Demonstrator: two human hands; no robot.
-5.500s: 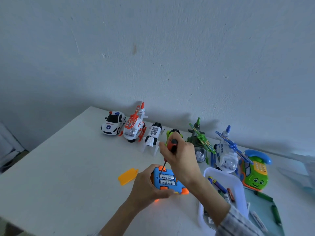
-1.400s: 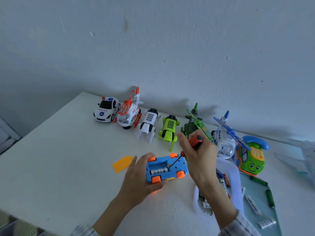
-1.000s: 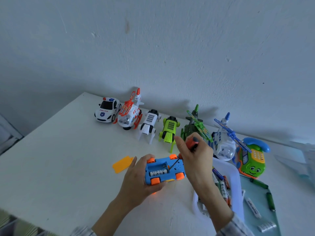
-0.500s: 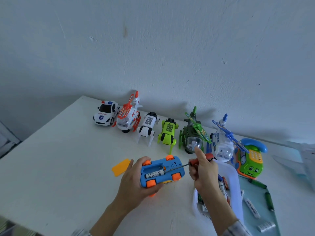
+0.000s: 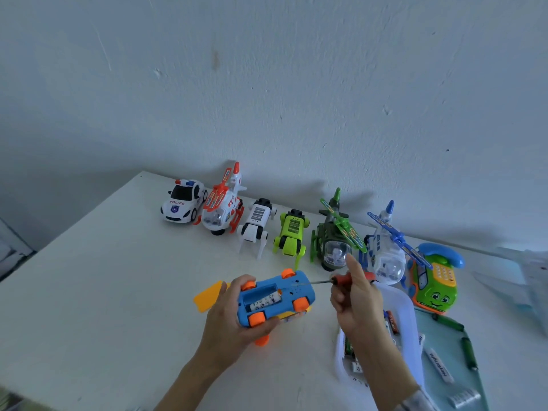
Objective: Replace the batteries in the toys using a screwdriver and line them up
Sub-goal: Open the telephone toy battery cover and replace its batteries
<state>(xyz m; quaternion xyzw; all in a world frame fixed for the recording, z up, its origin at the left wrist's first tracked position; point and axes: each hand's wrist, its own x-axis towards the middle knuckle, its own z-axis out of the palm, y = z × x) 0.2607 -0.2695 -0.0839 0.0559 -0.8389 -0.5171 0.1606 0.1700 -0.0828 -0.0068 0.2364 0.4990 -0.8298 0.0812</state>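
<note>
I'm watching the left hand point(image 5: 228, 318) cradling the blue car point(image 5: 274, 298) belly-up just above the table point(image 5: 103, 292), fingers wrapping around its body from underneath and the thumb side. The battery bay is sitting open with one cell point(image 5: 264, 301) showing and an empty slot beside it. The right hand point(image 5: 354, 298) is pinching the screwdriver point(image 5: 335, 281) by its red handle, index finger sticking up, tip lying near the car's underside; I can't tell if it's touching.

The orange cover point(image 5: 207, 295) is lying on the table just behind the left hand. To me the car looks like light, hollow, stiff plastic, probably a bit slick, so gripping the flat sides between the wheels seems right, since the wheels would roll. The cell is probably held by a spring, so levering at one end with the tip makes sense. The tray point(image 5: 412, 321) of batteries is sitting under the right wrist.
</note>
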